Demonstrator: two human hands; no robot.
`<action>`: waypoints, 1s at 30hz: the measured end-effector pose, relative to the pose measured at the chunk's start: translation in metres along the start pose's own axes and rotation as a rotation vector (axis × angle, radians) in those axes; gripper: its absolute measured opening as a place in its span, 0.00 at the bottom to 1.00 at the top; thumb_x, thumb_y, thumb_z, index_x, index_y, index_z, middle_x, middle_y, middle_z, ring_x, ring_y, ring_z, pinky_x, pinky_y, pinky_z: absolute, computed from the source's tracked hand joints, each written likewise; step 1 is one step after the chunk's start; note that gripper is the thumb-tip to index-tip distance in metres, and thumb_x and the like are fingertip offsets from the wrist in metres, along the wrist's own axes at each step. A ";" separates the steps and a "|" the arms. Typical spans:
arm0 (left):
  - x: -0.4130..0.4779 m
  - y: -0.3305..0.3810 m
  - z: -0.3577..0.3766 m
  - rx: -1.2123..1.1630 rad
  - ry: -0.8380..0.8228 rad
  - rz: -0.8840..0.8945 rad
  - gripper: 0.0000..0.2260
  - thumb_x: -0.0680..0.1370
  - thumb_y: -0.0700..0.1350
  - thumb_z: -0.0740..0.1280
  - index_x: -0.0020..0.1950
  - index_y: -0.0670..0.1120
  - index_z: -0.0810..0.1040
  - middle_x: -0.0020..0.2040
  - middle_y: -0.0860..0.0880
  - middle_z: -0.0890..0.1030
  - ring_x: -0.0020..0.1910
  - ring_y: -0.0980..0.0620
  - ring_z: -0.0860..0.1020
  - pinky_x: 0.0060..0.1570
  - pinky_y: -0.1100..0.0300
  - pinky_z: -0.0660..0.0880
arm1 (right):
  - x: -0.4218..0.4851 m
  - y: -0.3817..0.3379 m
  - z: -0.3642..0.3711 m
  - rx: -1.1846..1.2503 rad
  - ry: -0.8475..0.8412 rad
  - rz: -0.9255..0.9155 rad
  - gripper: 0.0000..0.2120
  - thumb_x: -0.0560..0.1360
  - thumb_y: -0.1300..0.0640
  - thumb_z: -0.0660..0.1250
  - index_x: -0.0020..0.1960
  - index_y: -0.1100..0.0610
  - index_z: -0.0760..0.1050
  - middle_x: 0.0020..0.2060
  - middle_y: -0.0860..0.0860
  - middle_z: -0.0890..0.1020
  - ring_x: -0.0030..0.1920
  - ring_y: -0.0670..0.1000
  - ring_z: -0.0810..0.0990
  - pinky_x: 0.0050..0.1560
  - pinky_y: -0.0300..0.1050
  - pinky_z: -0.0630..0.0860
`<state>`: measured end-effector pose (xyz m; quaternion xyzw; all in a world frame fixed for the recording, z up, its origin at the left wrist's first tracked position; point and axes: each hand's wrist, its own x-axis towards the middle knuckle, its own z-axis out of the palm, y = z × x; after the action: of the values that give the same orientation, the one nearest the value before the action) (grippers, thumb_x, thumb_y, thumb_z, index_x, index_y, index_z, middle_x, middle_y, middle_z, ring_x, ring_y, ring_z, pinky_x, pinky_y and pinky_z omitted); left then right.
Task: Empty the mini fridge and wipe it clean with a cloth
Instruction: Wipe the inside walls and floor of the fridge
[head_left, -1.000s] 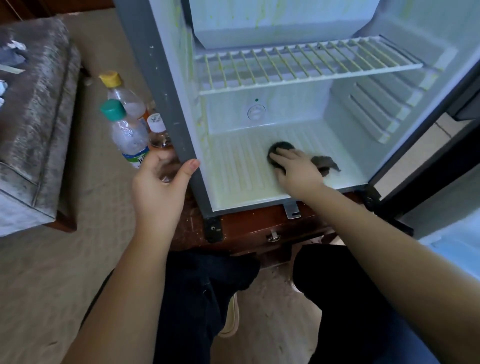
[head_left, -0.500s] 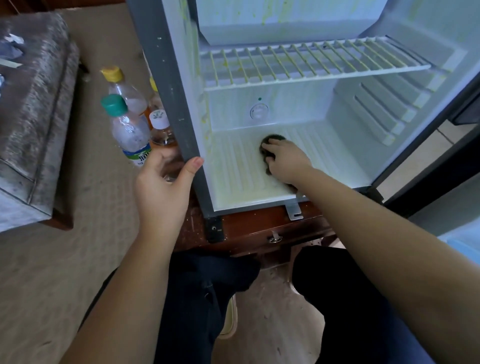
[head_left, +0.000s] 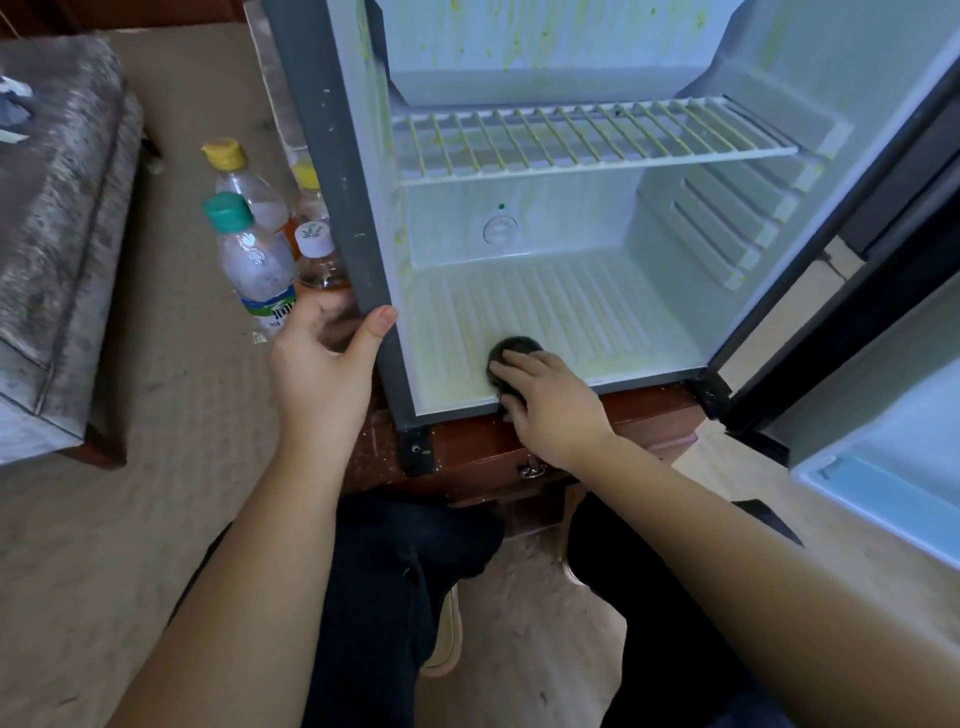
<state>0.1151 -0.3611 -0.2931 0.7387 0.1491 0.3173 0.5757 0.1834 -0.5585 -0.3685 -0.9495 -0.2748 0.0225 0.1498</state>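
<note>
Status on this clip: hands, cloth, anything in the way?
Left hand grips fridge frame. Right hand presses cloth on fridge floor, near front. Interior emptied, yellow-green stains on wire shelf. Bottles outside on carpet, nothing blocking.

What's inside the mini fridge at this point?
A bare wire shelf, yellow-green stains on the walls and floor, and a dark cloth on the floor, pressed down by the right hand. The hand covers most of the cloth and the floor beneath it.
</note>
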 end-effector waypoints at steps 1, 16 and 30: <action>0.000 0.000 0.000 -0.003 0.006 -0.004 0.08 0.74 0.42 0.74 0.50 0.46 0.77 0.46 0.59 0.81 0.42 0.68 0.79 0.44 0.73 0.73 | -0.004 -0.001 0.000 -0.008 -0.005 -0.003 0.22 0.80 0.54 0.60 0.73 0.53 0.67 0.72 0.49 0.68 0.72 0.55 0.63 0.72 0.49 0.62; 0.002 -0.005 -0.001 0.078 0.023 0.076 0.13 0.73 0.42 0.74 0.44 0.58 0.74 0.45 0.60 0.81 0.42 0.67 0.79 0.41 0.75 0.71 | 0.141 0.002 -0.006 -0.068 -0.088 0.116 0.23 0.81 0.49 0.54 0.74 0.53 0.64 0.74 0.50 0.65 0.72 0.54 0.62 0.72 0.50 0.59; 0.001 -0.004 -0.001 0.036 0.014 0.010 0.10 0.73 0.45 0.74 0.51 0.46 0.78 0.46 0.61 0.80 0.42 0.69 0.79 0.44 0.73 0.73 | 0.008 -0.024 0.002 -0.039 -0.043 0.004 0.22 0.80 0.47 0.58 0.72 0.49 0.67 0.72 0.47 0.68 0.72 0.53 0.64 0.74 0.50 0.55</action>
<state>0.1161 -0.3590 -0.2965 0.7474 0.1553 0.3227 0.5596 0.1776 -0.5350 -0.3627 -0.9521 -0.2763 0.0378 0.1251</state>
